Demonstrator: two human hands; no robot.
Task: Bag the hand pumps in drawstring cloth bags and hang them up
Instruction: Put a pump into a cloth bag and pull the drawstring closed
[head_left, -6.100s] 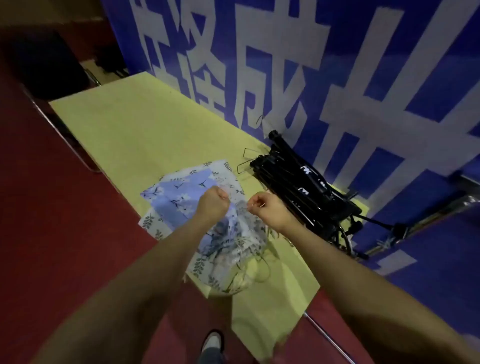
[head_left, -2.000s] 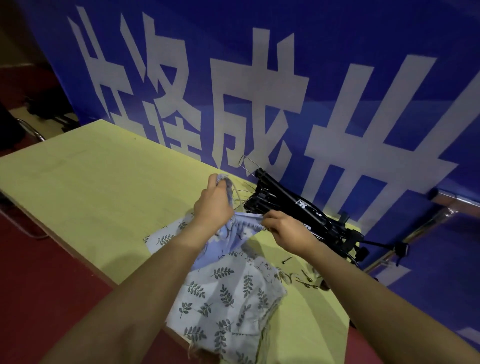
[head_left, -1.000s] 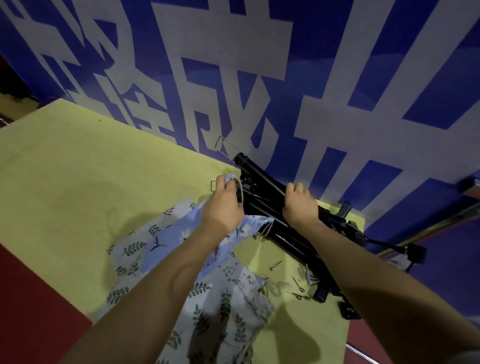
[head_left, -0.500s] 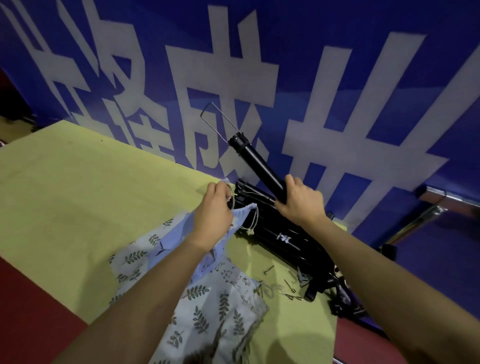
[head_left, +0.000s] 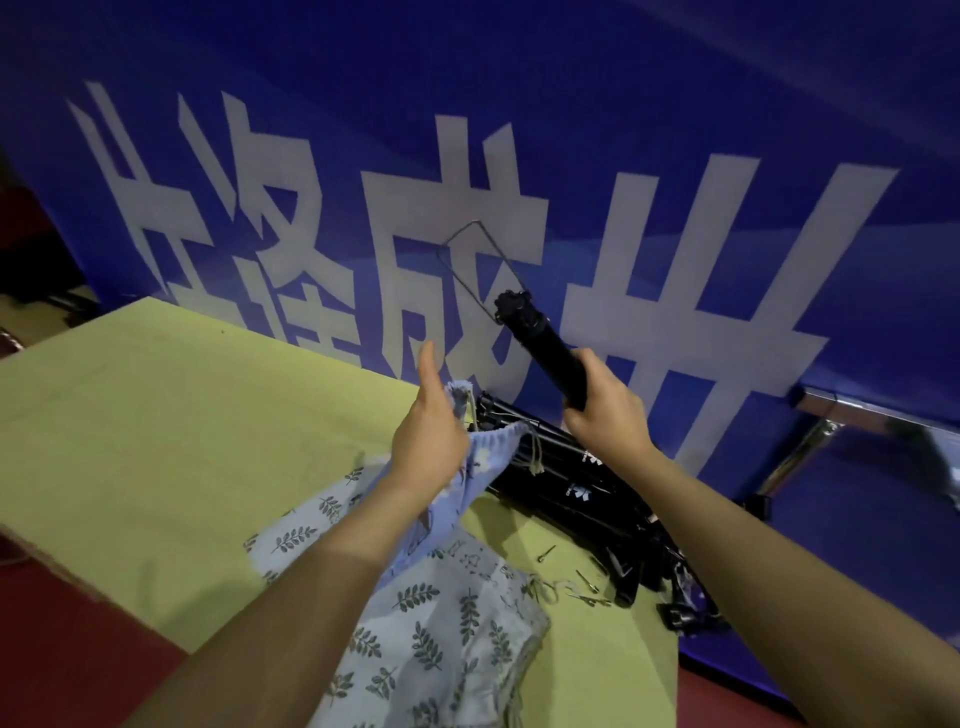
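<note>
Black pump (head_left: 548, 358) is up off the bench (head_left: 156, 415), right hand (head_left: 602, 410) wrapped tight around its lower barrel, fingers closed on it. It's tilted, long axis running up and away to the left, with a bent wire loop sticking out of the top end. Down and to the left of the pump, pretty near it, the left hand (head_left: 428, 441) pinches the gathered rim of a light blue bag (head_left: 493, 447), thumb sticking up, cords dangling from the mouth.

So the bag mouth sits below and left of the pump's gripped end, and I'd guess the bottom end goes in first, which means swinging it down toward the left hand. The mouth looks scrunched, so it may need spreading.

More pumps (head_left: 571, 493) lie piled right below the lifted one, against the blue banner (head_left: 727, 156). Leaf-print bags (head_left: 431, 634) are heaped nearer me.
</note>
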